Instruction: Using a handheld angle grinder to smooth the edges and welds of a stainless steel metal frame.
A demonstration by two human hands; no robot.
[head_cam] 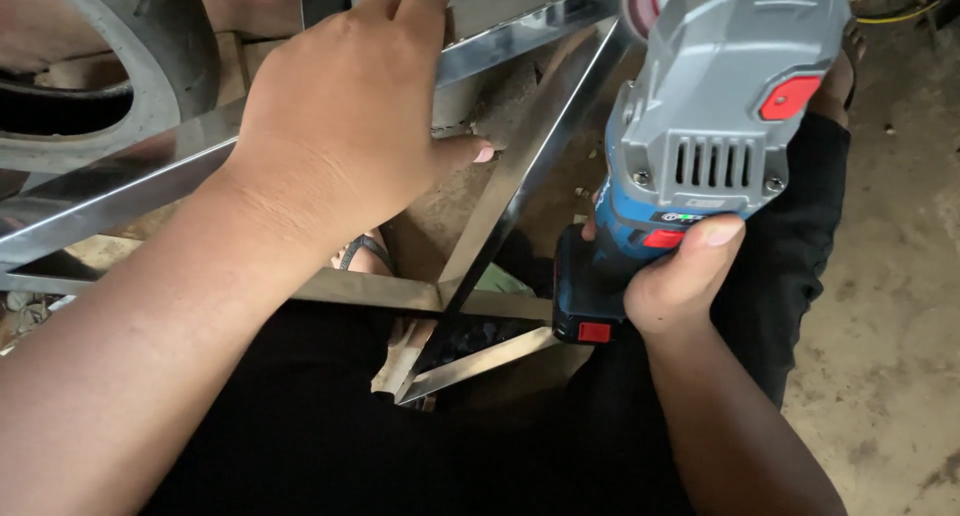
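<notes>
Two hands are working over the lap: the right hand [680,276] is gripping a cordless grinder [710,126], while the left hand [340,126] is clamping the shiny steel frame [500,196] beyond, steadying it for grinding; the disc needs careful lowering onto the bar.

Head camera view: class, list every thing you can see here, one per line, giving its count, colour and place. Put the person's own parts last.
Metal frame: one, shiny silver bars, crossing the picture from left to centre.
Cordless angle grinder: one, grey and blue with red buttons, upper right, above the frame.
Battery pack: one, black with a red tab, at the grinder's lower end.
Tyre: one, grey, top left.
Ground: bare, brownish-grey, right side.
Sandal strap: one, dark, centre, under the frame.
Trousers: black, bottom centre.
Left hand: on the frame's upper bar.
Right hand: gripping the grinder's handle.
</notes>
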